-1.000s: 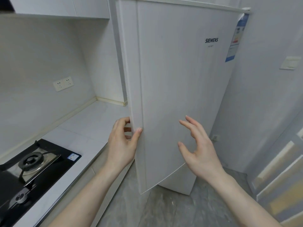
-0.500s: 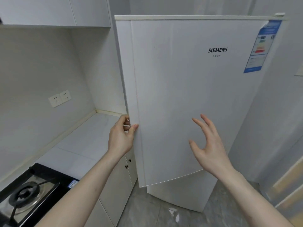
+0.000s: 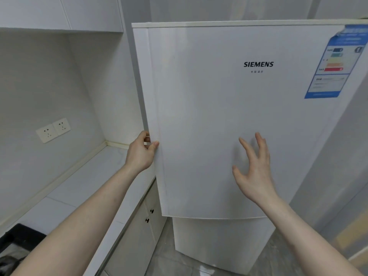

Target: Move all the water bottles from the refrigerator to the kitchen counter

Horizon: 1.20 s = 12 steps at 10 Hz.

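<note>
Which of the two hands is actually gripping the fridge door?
The left hand: its fingers curl around the upper door's left edge. The right hand is open, fingers spread, in front of the panel.

Two white sockets point(image 3: 53, 130) side by side on the L wall, above the backsplash edge. White wall cabinets point(image 3: 59, 13) overhead, upper L. Base cabinet doors point(image 3: 147, 222) w/ two small dark knobs point(image 3: 149, 215), one above the other. Black hob point(image 3: 14, 248) corner at bottom L, mostly cut off. Grey marbled floor tiles point(image 3: 165, 255) below.
</note>
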### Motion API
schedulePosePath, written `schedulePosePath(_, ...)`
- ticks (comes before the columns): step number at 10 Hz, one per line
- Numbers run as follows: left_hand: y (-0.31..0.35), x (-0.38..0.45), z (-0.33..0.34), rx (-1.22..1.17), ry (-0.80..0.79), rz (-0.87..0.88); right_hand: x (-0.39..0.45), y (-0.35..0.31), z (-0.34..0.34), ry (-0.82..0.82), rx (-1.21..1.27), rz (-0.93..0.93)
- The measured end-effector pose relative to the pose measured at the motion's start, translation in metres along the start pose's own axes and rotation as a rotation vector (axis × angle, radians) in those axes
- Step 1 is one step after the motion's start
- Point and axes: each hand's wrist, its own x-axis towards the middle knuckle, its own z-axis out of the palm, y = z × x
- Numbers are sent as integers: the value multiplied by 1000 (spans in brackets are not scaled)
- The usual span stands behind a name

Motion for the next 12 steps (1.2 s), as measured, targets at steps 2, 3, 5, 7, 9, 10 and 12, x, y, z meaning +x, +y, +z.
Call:
schedulePosePath(2,-2,40,27,41,81,-7,32,32,17,26,-57,-30)
schedulePosePath(3,-3,56,41,83,121,-5,43,40,23,15,-87,-48)
schedulePosePath(5,-3,81,76,156,89,-34,59,59,34,-3,-112,-90)
schedulePosePath(7,-4,91,105,141,-21,-61,68,77,45,-22,-198,-140)
schedulePosePath(9,-8,78,114,286,-58,-2,73,81,62,-68,-345,-158)
schedulePosePath(10,-14,68,120,336,-130,20,74,84,69,-105,-405,-162)
schedulePosePath(12,-5,43,93,476,-365,-31,66,79,68,-90,-202,-162)
